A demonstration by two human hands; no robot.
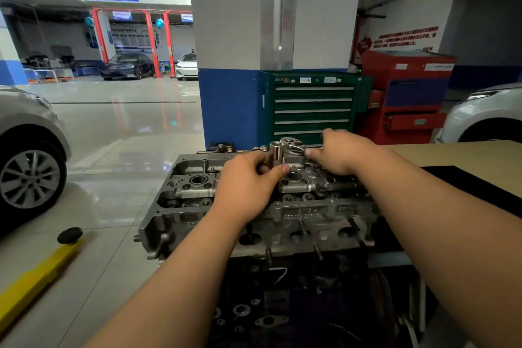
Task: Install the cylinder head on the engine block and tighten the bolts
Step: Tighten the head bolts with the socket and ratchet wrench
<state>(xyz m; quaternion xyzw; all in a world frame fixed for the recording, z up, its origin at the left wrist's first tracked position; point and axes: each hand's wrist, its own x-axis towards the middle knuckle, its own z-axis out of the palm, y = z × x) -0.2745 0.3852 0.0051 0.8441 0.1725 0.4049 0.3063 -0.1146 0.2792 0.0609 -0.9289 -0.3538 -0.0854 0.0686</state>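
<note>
The grey aluminium cylinder head [197, 200] lies on top of the dark engine block [282, 305] in front of me. A chrome ratchet with its socket [276, 153] stands upright over the far middle of the head. My left hand [248, 186] pinches the socket's lower part between thumb and fingers. My right hand [343, 151] grips the ratchet's handle, which runs to the right from the ratchet head [292, 145]. The bolt beneath the socket is hidden.
A green tool cabinet [313, 109] and a red tool cart [406, 93] stand behind the engine by a white-and-blue pillar [228, 65]. A tan bench with a black mat [466, 155] lies to the right. A yellow lift arm [36, 277] and a silver car [28, 155] are on the left.
</note>
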